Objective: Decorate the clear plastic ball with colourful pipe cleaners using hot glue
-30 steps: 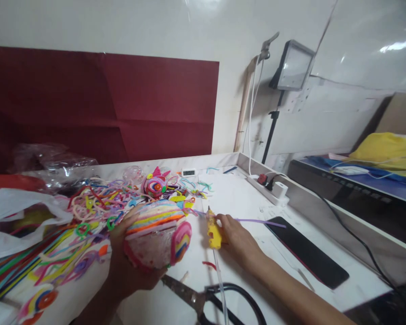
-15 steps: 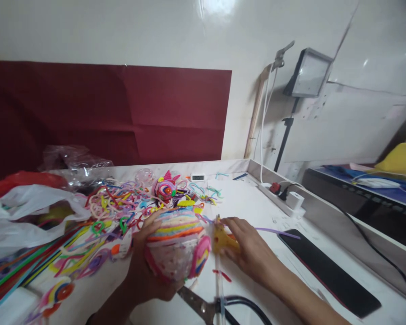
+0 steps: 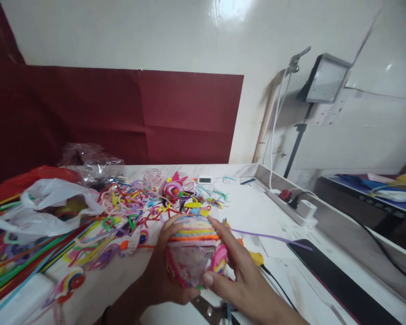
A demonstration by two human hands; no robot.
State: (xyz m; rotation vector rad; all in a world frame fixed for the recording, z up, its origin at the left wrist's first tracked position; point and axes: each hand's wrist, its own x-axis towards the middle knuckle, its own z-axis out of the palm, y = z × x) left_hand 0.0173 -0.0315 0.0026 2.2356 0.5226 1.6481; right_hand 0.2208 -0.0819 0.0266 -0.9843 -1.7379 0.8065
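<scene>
My left hand [image 3: 162, 275] cups a round ball [image 3: 191, 250] wrapped in bands of coloured pipe cleaner, with a spiral disc on its right side. My right hand [image 3: 238, 275] rests on the ball's right side, thumb under it and fingers spread over the top. A yellow glue gun [image 3: 256, 258] lies on the white table [image 3: 250, 212] just right of my right hand, not held. A purple pipe cleaner [image 3: 270, 236] stretches to the right behind it.
A heap of coloured pipe cleaner pieces [image 3: 128, 212] and a finished colourful ball [image 3: 173, 188] lie behind. Plastic bags [image 3: 43, 207] sit at the left. Scissors [image 3: 209, 311] lie at the bottom edge, a black phone [image 3: 338, 275] at the right, a power strip [image 3: 297, 205] along the raised edge.
My right hand has let go of the yellow glue gun and moved left onto the ball. The camera has shifted, so the scene sits further right and lower.
</scene>
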